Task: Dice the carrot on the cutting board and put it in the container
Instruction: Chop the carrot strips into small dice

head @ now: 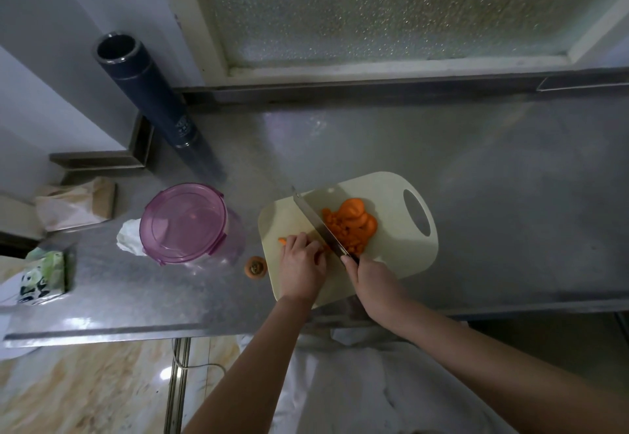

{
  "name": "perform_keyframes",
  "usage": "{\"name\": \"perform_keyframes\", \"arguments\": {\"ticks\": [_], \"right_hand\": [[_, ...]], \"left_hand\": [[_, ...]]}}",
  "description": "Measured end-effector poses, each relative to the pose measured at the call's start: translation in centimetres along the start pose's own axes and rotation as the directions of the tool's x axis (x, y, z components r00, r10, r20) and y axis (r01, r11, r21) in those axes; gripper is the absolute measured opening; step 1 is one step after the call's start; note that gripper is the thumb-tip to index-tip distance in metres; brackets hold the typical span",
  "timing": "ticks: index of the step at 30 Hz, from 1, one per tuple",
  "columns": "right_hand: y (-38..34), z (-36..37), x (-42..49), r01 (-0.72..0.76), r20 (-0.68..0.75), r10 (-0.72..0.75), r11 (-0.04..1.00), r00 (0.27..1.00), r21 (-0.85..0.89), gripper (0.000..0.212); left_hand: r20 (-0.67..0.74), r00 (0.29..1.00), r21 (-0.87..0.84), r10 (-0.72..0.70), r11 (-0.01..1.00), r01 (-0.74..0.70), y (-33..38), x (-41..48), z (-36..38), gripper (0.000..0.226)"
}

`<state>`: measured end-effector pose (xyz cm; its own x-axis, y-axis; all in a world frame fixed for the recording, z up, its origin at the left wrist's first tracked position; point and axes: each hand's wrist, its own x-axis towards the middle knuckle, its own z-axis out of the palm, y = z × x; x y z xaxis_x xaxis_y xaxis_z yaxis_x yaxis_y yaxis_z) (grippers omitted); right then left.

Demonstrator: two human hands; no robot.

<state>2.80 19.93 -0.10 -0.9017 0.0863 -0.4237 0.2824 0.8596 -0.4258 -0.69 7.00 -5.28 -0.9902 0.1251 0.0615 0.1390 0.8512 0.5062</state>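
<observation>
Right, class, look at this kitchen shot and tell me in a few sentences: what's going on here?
A person is dicing carrot on a cutting board. The right hand grips the knife, its blade angled across the board; the left hand holds a carrot piece beside the blade. A pile of cut carrot lies on the blade's other side. The container stands left of the board with its lid on.
</observation>
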Motion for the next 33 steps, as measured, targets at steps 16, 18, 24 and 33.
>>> {"name": "perform_keyframes", "arguments": {"ticks": [16, 18, 24, 33], "right_hand": [[-0.1, -0.6, 1.3, 0.011, -0.032, -0.005, 0.979, 0.999, 0.203, 0.05], [0.4, -0.8, 0.8, 0.006, -0.035, 0.002, 0.972, 0.999, 0.235, 0.047], [1.0, -0.7, 0.1, 0.008, -0.056, 0.005, 0.974, 0.998, 0.228, 0.049], [0.2, 0.7, -0.3, -0.014, -0.025, 0.018, 0.991, 1.0, 0.132, 0.051]], "left_hand": [[0.053, 0.998, -0.027, -0.025, 0.999, 0.026, -0.1, 0.1, -0.5, 0.01], [0.055, 0.998, -0.028, -0.031, 0.999, 0.032, -0.1, 0.3, -0.6, 0.011], [0.13, 0.991, -0.056, -0.031, 0.998, 0.038, -0.2, 0.5, -1.1, 0.016], [0.114, 0.99, -0.036, -0.082, 0.996, 0.086, 0.5, 0.5, -1.3, 0.011]]}}
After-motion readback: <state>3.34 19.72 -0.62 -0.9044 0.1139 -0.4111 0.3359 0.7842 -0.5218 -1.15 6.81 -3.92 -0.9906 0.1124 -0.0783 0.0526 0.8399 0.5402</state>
